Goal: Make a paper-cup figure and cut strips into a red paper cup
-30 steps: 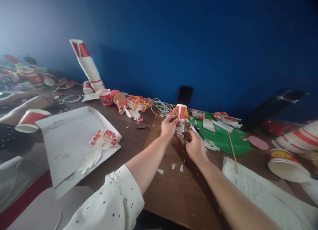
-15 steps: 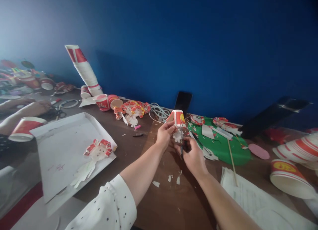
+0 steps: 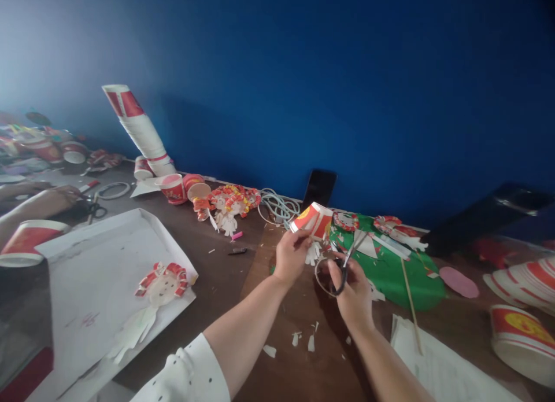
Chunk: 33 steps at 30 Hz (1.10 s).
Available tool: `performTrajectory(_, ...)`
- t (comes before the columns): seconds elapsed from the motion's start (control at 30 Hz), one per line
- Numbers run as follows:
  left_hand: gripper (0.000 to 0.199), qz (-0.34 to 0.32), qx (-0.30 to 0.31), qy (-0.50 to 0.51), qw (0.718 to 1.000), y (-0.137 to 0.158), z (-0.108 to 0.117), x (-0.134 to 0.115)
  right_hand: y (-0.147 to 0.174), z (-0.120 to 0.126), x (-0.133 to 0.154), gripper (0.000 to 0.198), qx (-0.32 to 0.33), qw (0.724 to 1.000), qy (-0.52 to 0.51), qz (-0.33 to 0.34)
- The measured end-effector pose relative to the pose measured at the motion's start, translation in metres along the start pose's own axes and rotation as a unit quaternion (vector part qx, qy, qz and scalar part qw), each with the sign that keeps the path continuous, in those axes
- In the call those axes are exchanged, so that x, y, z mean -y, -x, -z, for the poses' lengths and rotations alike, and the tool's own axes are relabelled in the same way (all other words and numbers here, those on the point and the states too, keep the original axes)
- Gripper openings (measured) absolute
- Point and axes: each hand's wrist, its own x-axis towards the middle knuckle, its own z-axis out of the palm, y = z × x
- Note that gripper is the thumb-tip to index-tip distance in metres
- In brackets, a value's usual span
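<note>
My left hand is closed on a red, white and yellow paper cup, which is tilted, with slits in its side. To its right, my right hand holds scissors with dark handles, the blades pointing up and away from the cup. A thin round loop shows by my right fingers; I cannot tell whether it belongs to the scissors. White cut paper figures lie just beneath the cup. Paper scraps are scattered on the brown table.
A phone leans on the blue wall behind a coiled cable. Green sheet, stick and cups lie right. Left are a white box lid, stacked cups and another person's hand.
The scissors have moved off the cup to the right and turned, their blades now pointing up to the right. The cup has been tilted and rotated in my left hand.
</note>
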Motion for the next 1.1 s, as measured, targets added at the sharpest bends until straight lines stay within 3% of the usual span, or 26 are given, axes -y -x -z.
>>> performTrajectory(0.1, 0.019, -0.105, 0.001, -0.077, 0.992, 0.005, 0.001, -0.004, 0.001, 0.000, 0.001, 0.037, -0.001, 1.000, -0.015, -0.012)
performTrajectory(0.17, 0.020, -0.141, 0.002, -0.096, 0.985, 0.008, 0.001, -0.007, 0.001, 0.000, 0.003, 0.039, -0.004, 0.999, -0.032, -0.030)
performTrajectory(0.37, 0.021, -0.176, 0.005, -0.107, 0.979, 0.014, -0.004, -0.009, -0.005, -0.002, -0.002, 0.051, -0.030, 0.988, -0.125, -0.083)
performTrajectory(0.57, 0.023, -0.223, 0.030, -0.100, 0.969, 0.020, -0.007, -0.009, -0.012, -0.003, -0.008, 0.041, -0.004, 0.974, -0.199, -0.103)
performTrajectory(0.8, 0.023, -0.250, -0.007, -0.121, 0.961, 0.024, -0.002, -0.011, -0.014, -0.012, -0.003, 0.037, 0.031, 0.961, -0.257, -0.095)
performTrajectory(0.9, 0.024, -0.284, -0.003, -0.140, 0.949, 0.023, 0.000, -0.009, -0.014, -0.009, -0.003, 0.041, -0.008, 0.974, -0.216, -0.062)
performTrajectory(1.03, 0.024, -0.340, 0.032, -0.187, 0.921, 0.022, 0.003, -0.005, -0.015, 0.003, 0.005, 0.049, -0.122, 0.987, -0.106, 0.007)
performTrajectory(1.1, 0.024, -0.350, 0.059, -0.213, 0.910, 0.022, 0.004, -0.004, -0.014, 0.009, 0.011, 0.048, -0.131, 0.987, -0.079, 0.037)
